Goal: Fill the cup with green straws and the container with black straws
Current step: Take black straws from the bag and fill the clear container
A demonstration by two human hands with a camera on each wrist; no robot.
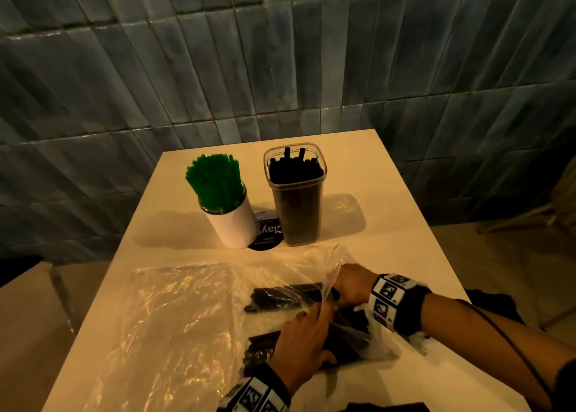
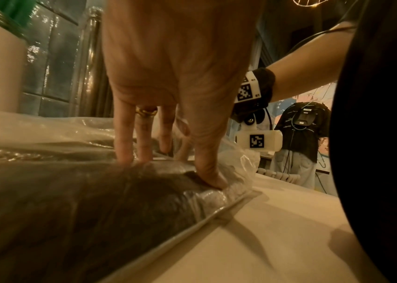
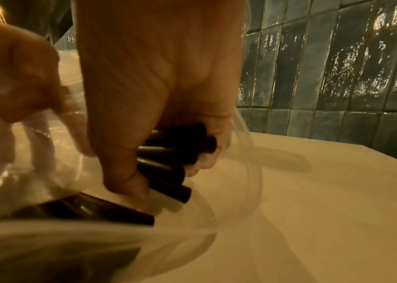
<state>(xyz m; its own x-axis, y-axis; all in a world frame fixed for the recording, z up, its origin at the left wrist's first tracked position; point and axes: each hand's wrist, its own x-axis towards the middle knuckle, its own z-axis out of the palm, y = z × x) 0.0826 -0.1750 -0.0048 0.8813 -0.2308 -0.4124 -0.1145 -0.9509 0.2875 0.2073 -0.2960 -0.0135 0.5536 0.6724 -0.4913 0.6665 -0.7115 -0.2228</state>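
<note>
At the back of the table stand a white cup (image 1: 237, 224) full of green straws (image 1: 215, 178) and a clear container (image 1: 297, 212) packed with black straws (image 1: 293, 168). Near the front lies a clear plastic bag (image 1: 336, 265) holding loose black straws (image 1: 280, 296). My right hand (image 1: 346, 287) is inside the bag's mouth; in the right wrist view its fingers curl round several black straws (image 3: 166, 164). My left hand (image 1: 311, 321) holds the bag's plastic by the opening, with its thumb (image 2: 212, 180) and fingers pressing down on a second dark bundle (image 2: 71, 201).
A flat, empty-looking plastic bag (image 1: 174, 312) covers the front left of the cream table (image 1: 389, 231). A black round disc with white lettering (image 1: 265, 235) lies between cup and container. Tiled walls close in behind and to the right.
</note>
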